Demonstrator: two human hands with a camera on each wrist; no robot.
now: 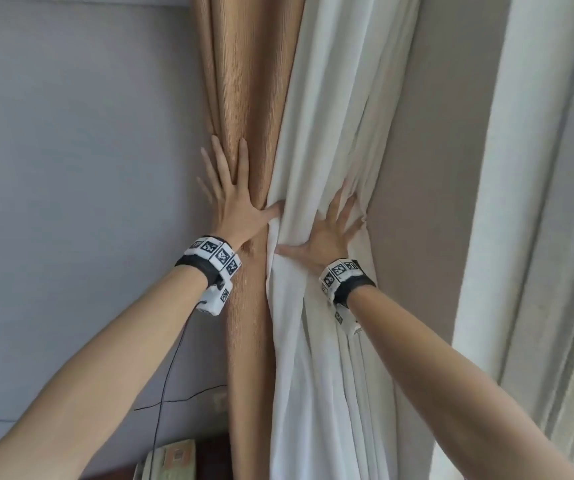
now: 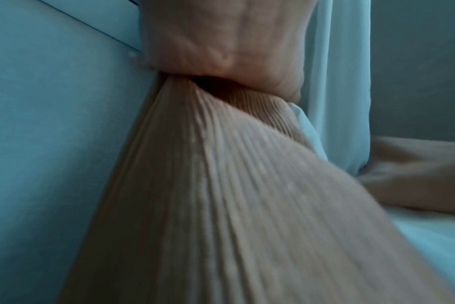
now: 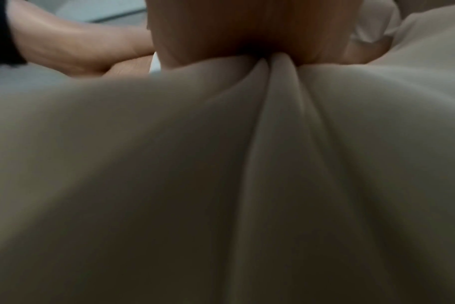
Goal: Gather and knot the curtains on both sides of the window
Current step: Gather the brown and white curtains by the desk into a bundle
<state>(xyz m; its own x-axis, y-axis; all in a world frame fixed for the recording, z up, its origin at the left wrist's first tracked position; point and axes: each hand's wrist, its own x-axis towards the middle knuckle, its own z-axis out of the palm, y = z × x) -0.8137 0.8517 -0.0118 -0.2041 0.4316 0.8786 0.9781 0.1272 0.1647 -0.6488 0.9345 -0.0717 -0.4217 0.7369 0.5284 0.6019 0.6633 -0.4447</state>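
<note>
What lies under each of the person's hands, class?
The left hand presses flat on the tan curtain; the right hand rests on the white curtain. Whatever lies behind the gathered cloth is covered.

The heel of the left hand (image 2: 221,41) is being pressed against the tan ribbed curtain (image 2: 221,185), whose pleats are being bunched beneath it. A pale sheer curtain (image 2: 338,82) is hanging just beside it. A blurred shape at right is possibly the other forearm (image 2: 416,174).

Two curtains (tan (image 1: 244,98), white (image 1: 330,116)), two hands.
</note>
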